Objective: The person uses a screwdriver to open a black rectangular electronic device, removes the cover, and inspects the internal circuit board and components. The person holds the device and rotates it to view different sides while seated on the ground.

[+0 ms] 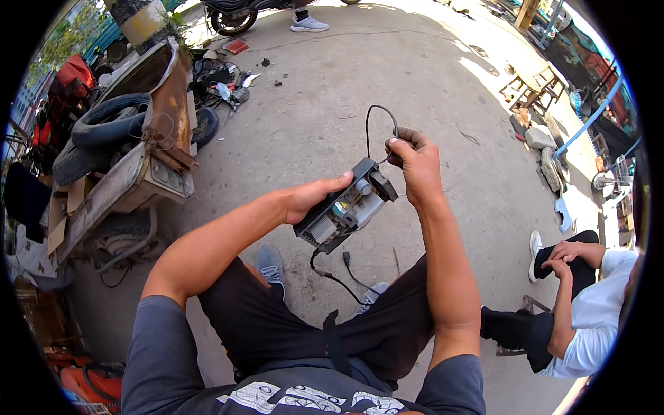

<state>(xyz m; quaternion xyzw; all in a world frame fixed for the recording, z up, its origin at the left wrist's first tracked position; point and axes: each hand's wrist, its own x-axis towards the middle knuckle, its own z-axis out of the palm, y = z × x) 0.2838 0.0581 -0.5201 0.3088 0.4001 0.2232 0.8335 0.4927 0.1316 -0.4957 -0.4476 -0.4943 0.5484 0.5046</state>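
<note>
My left hand (311, 197) grips the long side of an opened black charger-like box (330, 227), thumb on its upper edge. Its circuit board shows, with a silvery heat sink, a round grey capacitor and a small yellow-green part. At the far end, my right hand (419, 164) pinches a thin black cable (368, 128), which arches up in a loop from the box. From the near end another black cord (337, 279) hangs between my knees, with a dark plug (346, 257) above the ground. My left fingers are hidden beneath the box.
On the left stands a rusty cart (104, 197) loaded with tyres (114, 119), with scrap (221, 79) behind it. A seated person (588, 318) in a white shirt is close on my right. Wooden stools (532, 86) and stones (541, 138) lie farther right, a motorcycle (235, 17) far ahead.
</note>
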